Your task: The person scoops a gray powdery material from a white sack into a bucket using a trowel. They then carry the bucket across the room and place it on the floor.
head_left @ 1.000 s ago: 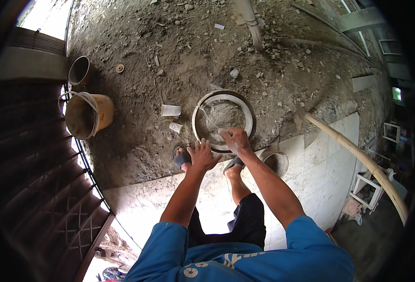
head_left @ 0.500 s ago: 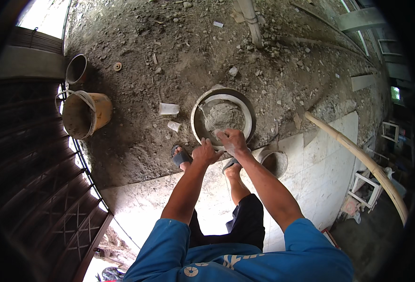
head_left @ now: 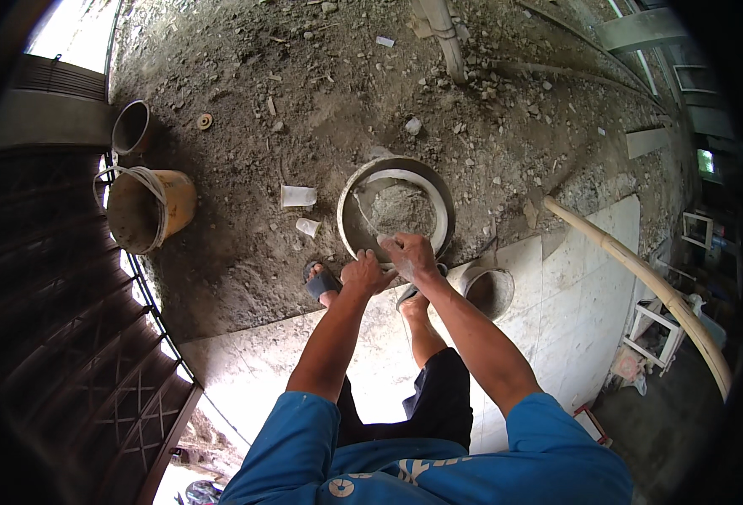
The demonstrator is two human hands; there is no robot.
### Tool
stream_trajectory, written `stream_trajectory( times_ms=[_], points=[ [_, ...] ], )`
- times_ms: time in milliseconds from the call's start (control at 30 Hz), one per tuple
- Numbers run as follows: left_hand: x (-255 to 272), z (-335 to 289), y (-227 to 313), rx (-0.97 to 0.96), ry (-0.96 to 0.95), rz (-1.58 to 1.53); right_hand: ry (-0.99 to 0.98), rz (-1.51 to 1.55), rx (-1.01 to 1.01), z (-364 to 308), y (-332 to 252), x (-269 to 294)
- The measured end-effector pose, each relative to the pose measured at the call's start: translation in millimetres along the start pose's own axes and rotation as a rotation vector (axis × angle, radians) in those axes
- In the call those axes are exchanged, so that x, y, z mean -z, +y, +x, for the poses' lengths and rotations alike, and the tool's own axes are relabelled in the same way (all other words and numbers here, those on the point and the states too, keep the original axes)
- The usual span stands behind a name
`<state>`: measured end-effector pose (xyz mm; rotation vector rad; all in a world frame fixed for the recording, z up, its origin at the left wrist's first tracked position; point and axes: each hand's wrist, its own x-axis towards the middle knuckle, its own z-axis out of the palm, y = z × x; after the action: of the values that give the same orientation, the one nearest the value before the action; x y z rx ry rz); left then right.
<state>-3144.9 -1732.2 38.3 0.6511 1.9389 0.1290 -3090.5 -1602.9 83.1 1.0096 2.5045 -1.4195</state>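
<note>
My left hand (head_left: 363, 273) and my right hand (head_left: 410, 254) are pressed together in front of me, fingers curled. Whether they hold anything is hidden. They hover over the near rim of a round metal pan (head_left: 348, 220) on the dirt ground. A heap of grey cement (head_left: 402, 210) lies inside the pan. A thin light line runs from the pan's left side up toward my right hand. My sandalled feet (head_left: 322, 283) stand just below the pan, at the edge of the tiles.
An orange bucket (head_left: 151, 210) and a dark round pot (head_left: 131, 128) stand at the left by a metal gate (head_left: 68, 337). Two white tile scraps (head_left: 297, 196) lie left of the pan. A small pail (head_left: 487, 291) sits by my right foot. A bamboo pole (head_left: 641, 278) crosses the pale tiled floor (head_left: 573, 295).
My two hands have drawn closer together over the pan's near rim. The view has shifted slightly; the pan and buckets stay where they were.
</note>
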Motion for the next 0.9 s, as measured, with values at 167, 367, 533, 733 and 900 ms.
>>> stream_trajectory(
  times_ms=[167, 367, 533, 733, 900],
  points=[
    [-2.3, 0.3, -1.5, -0.007, 0.055, -0.009, -0.017, -0.045, 0.019, 1.9, 2.5, -0.8],
    [-1.4, 1.9, -0.9, 0.006, 0.047, -0.005, -0.040, -0.070, 0.017, 3.7, 3.4, -3.6],
    [1.7, 4.5, -0.9, 0.002, -0.001, 0.008, -0.031, -0.024, 0.039, 3.1, 2.9, -4.6],
    [2.3, 10.3, -0.8, 0.007, -0.044, 0.009, -0.042, -0.034, 0.019, 4.7, 1.5, -6.0],
    [2.1, 13.9, 0.0, 0.029, -0.074, 0.007, -0.068, -0.048, 0.002, 4.7, 1.5, -7.1]
  ],
)
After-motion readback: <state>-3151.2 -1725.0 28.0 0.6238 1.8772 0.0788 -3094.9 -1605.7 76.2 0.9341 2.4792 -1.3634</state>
